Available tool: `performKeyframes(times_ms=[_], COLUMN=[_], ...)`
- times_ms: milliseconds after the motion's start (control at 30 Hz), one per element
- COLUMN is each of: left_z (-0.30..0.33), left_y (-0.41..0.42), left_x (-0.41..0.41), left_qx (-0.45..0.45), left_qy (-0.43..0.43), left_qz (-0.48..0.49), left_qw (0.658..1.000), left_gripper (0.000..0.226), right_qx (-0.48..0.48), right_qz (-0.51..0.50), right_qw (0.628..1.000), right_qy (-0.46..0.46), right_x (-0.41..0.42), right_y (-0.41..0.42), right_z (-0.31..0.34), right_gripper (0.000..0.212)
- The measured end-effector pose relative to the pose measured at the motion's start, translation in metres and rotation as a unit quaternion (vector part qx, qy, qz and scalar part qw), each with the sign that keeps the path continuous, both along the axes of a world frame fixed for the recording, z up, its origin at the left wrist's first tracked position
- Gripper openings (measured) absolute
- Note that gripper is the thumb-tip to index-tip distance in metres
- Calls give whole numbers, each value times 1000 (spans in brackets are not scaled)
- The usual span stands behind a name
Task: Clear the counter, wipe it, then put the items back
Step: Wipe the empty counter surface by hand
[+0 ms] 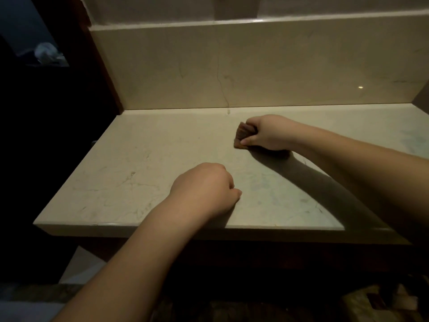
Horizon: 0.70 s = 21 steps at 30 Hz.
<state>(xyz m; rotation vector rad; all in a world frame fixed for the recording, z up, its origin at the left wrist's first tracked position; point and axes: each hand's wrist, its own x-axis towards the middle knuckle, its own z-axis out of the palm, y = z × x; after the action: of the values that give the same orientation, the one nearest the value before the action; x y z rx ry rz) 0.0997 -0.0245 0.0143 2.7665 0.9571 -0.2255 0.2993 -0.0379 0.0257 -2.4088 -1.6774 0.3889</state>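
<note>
A pale marble counter fills the middle of the head view, with nothing standing on it. My right hand grips a small brown cloth and holds it down on the counter near the back wall. My left hand rests on the counter near the front edge, fingers curled into a loose fist, holding nothing. Faint wet streaks show on the surface to the right of my left hand.
A marble backsplash rises behind the counter, with a ledge above it. A dark wooden frame borders the counter on the left. The counter's front edge drops to a dark floor area below.
</note>
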Motion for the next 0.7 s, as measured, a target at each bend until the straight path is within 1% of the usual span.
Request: performKeyframes(times_ms=[67,100,200,300,400,533,633,700], left_z=[1,2,4,7,7,7,5,3], left_y=[1,1,2,0,0,-1,-4,-6], left_x=[1,1,1,4,5,6,9,11], left_qx=[-5,-6,-8,-11,-19,-22,-9,0], left_qy=[6,9,15,17,9,-4,-1,11], left_qz=[1,0,-1,12,29,50,70,76], left_qw=[1000,1000,1000,1000,999,999,997,997], left_gripper=[36,36,37,38,40,41,44,47], right_qx=[-10,-21,-71,-107,-84,-17,27,35], right_qz=[24,39,72,66,42,-6,-26,-37], right_qw=[1000,999,995,992,995,999,999,998], right_qy=[1,1,-3,-4,-28,-37,-31,-32], right_x=[-3,-4,-3,8,27,48,60,72], right_y=[-11,-19,-35,-15,27,76,88,82], right_z=[0,-1,2,11,11,4,-4,-5], right_gripper=[19,16,19,22,32,43,40,39])
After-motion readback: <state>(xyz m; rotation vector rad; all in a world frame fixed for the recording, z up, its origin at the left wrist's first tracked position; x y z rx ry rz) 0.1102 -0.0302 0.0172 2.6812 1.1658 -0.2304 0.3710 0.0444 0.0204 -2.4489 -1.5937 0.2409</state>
